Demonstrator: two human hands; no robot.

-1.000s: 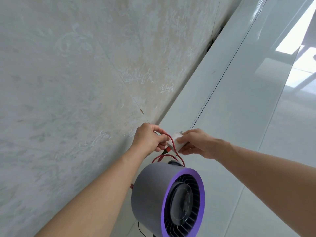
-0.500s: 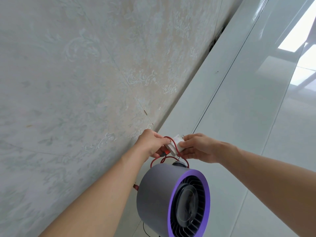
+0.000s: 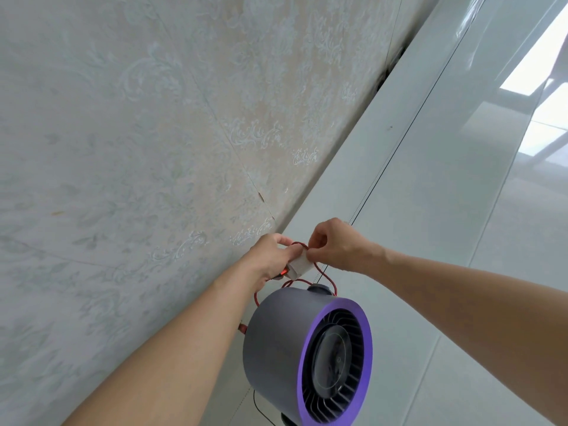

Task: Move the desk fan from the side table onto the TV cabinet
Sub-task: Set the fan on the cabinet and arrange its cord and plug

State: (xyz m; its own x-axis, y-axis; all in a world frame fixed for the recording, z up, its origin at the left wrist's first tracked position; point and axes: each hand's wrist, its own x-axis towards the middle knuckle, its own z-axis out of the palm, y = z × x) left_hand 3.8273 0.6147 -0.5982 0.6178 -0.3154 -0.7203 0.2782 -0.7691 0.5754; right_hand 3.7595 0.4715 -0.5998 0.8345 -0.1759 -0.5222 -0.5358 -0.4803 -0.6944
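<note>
The patterned wall (image 3: 129, 155) fills the whole left side; beside it runs the glossy white TV cabinet top (image 3: 430, 210), slanting up to the right with a thin dark seam along it and window light reflected at the far edge; down at the bottom stands the desk fan (image 3: 307, 355), grey drum, purple ring round its dark grille, facing down and right, sitting on that white surface close to the wall; both bare forearms reach in over it, meeting just above and behind the drum; the left hand (image 3: 270, 256) is curled round a small white adapter block (image 3: 302, 265), gripping its lower end where a red plug tip shows; the right hand (image 3: 335, 244) comes in from the other side, thumb and forefinger pinching the red cable (image 3: 322, 275) right at the top of the block; that cable loops down behind the fan; a thin black wire (image 3: 261, 410) trails out beneath the fan's base.
</note>
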